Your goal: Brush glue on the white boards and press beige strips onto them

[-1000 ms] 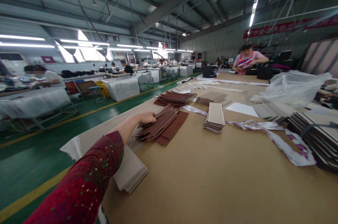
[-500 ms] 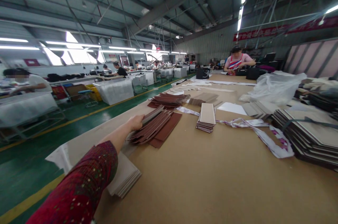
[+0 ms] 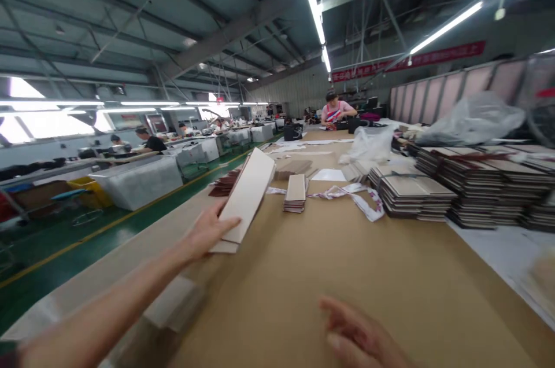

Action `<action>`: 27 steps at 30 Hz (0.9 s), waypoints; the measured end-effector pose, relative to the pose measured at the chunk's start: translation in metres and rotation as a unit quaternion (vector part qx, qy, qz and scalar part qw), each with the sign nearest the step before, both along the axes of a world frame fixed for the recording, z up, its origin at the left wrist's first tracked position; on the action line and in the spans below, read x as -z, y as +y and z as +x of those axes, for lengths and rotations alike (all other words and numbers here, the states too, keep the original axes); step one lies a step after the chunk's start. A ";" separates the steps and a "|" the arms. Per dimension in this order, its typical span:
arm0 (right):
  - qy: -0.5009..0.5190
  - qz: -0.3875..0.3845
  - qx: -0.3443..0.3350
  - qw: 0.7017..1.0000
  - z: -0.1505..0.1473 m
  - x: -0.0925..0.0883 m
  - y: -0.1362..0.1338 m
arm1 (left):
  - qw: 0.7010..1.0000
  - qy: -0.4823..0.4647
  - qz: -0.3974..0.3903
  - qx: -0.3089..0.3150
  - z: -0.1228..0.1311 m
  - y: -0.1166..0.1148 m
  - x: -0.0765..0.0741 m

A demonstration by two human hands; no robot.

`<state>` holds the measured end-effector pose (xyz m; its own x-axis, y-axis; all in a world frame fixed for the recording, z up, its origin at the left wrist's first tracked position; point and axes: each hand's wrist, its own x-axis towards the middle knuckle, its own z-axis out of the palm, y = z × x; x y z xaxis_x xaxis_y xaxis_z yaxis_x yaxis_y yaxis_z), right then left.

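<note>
Now | left hand (image 3: 208, 232) grips beige panels (image 3: 245, 197) | right hand (image 3: 359, 336) free

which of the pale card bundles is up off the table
The pale beige flat card bundle in the left hand: tilted up, while the small beige stack beyond and the wide stacks at right lie flat on the brown table.

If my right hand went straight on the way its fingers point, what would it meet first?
Probably the lower end of the beige board that your left hand holds; only brown tabletop lies between. Your right hand is blurred, so depth is uncertain.
</note>
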<state>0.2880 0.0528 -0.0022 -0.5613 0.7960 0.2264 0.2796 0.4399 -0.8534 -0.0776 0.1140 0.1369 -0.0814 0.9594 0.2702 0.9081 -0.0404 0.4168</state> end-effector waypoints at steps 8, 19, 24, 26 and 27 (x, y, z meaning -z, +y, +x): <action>0.426 -0.273 0.140 0.851 0.019 -0.022 0.025 | 0.846 -0.482 -0.160 0.162 0.204 -0.061 0.111; 0.447 -0.332 0.129 0.821 0.029 -0.024 0.029 | 0.566 -0.761 -0.258 0.184 0.212 -0.053 0.122; 0.394 -0.344 0.102 0.846 0.008 -0.024 0.013 | 0.500 -0.756 -0.399 0.142 0.200 -0.061 0.128; 0.351 -0.318 0.116 0.873 0.009 -0.026 0.012 | 0.490 -0.760 -0.399 0.154 0.200 -0.060 0.126; 0.328 -0.300 0.124 0.887 0.011 -0.027 0.013 | 0.488 -0.760 -0.398 0.161 0.201 -0.058 0.125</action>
